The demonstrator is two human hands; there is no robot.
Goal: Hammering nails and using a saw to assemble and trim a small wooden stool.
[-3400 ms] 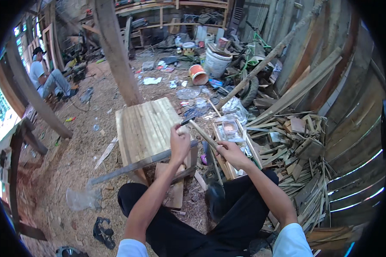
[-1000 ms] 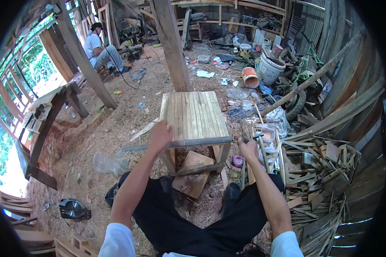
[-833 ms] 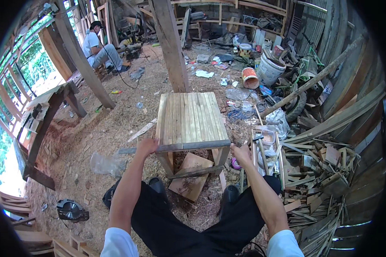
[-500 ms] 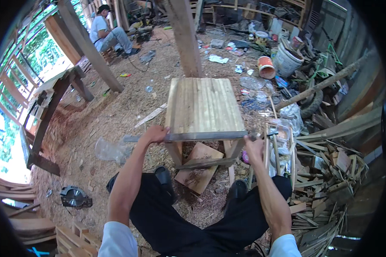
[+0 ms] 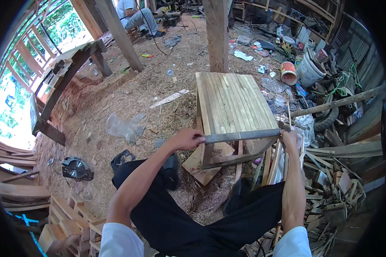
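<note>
A small wooden stool [image 5: 236, 103] with a slatted, pale top stands in front of my knees. Along its near top edge runs a long, flat grey strip [image 5: 240, 136], apparently wood, its left part reaching past my wrist. My left hand [image 5: 188, 139] pinches this strip by the stool's near left corner. At the near right corner, my right hand [image 5: 289, 139] has its fingers closed round the strip's other end, which they partly hide. Beneath the stool, a flat wooden board [image 5: 201, 169] lies on the sawdust.
A circular saw [image 5: 77, 168] rests on the floor at left, above stacked cut wood [image 5: 66, 227]. Scrap wood [image 5: 326, 188] heaps up at right, below a long pole [image 5: 339, 102] and buckets [image 5: 309, 70]. A post [image 5: 218, 38] rises behind the stool. Far back sits another person [image 5: 135, 19].
The view has turned, so the stool and background appear farther right. The grey strip now slopes up toward the right. Both my hands remain on it.
</note>
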